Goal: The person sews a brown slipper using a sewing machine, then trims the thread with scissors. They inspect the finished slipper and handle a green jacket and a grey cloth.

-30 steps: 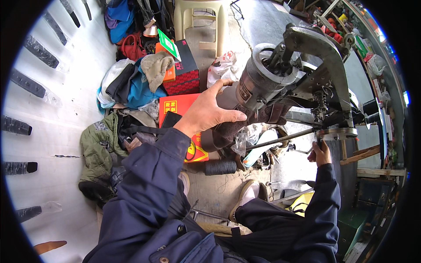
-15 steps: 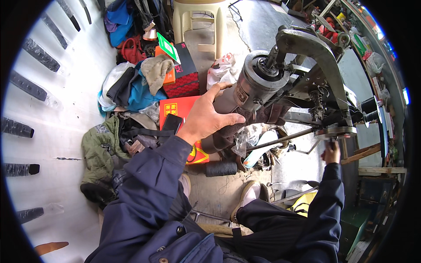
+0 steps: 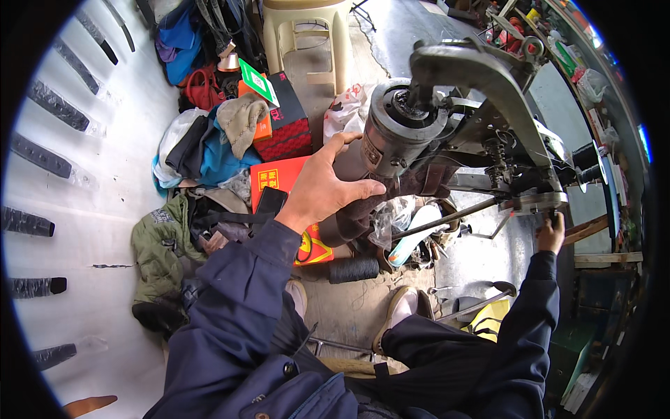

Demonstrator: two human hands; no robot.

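Observation:
A hand-cranked shoe-stitching machine (image 3: 481, 63) of worn grey metal stands ahead, slightly to the right. Against its round cylinder head (image 3: 391, 140) sits a dark brown, fuzzy boot (image 3: 349, 225). My left hand (image 3: 317, 183) grips the boot from the left, its thumb pressed on the near side and the other fingers reaching round the far side. At the right, my right hand (image 3: 551, 234) is closed round the small crank handle under the machine's flat wheel (image 3: 537, 202). Part of the boot is hidden behind my left hand and the machine.
Below the boot lie a black thread spool (image 3: 354, 270) and a red box (image 3: 280, 171) with a phone (image 3: 271, 202) on it. Clothes (image 3: 164, 241) are heaped at the left. A cream stool (image 3: 307, 14) stands beyond. Shelves (image 3: 593, 112) line the right side.
My right hand has moved to the right with the crank handle, and the wheel has turned. My left hand stays on the boot. The whole view has shifted slightly.

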